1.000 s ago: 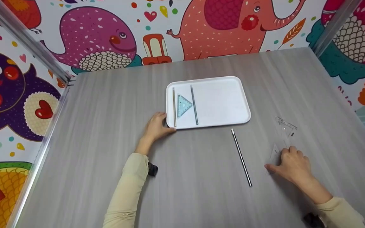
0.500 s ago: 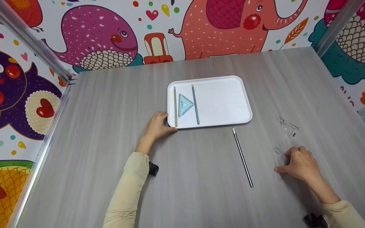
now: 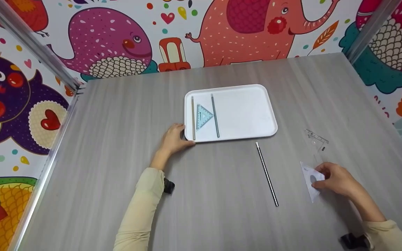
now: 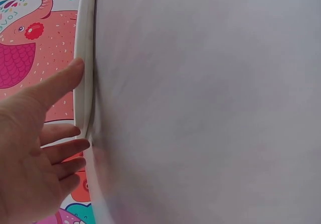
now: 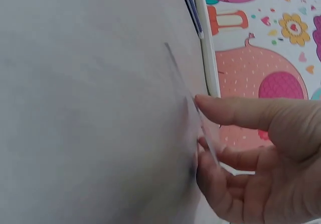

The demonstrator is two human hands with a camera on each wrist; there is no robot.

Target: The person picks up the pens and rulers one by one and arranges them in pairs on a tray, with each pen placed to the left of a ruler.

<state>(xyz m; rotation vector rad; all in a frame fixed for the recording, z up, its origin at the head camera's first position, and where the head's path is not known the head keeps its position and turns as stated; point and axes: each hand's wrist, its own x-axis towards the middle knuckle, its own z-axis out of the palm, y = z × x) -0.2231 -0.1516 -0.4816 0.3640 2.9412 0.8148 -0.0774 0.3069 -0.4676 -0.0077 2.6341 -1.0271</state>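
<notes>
My right hand (image 3: 337,179) pinches a clear set square (image 3: 310,179) between thumb and fingers, tilted up from the table. In the right wrist view this set square (image 5: 181,78) shows almost edge-on. A second transparent set square (image 3: 316,137) with ruler markings lies just beyond that hand. My left hand (image 3: 173,139) holds the near left corner of a white tray (image 3: 246,111), thumb along the front rim and fingers at the left side. On the tray lie a gold-coloured pencil (image 3: 193,118), a light-blue set square (image 3: 203,116) and a dark grey-green pencil (image 3: 215,115).
A dark silvery pencil (image 3: 267,174) lies on the grey wood-grain table (image 3: 117,122) between the tray's front edge and my right hand. Walls with cartoon animals (image 3: 110,42) stand along the back and sides, with metal posts (image 3: 30,45) at the corners.
My right hand has drawn back a little to the right with the clear set square, whose face now shows more. The left hand stays on the tray corner.
</notes>
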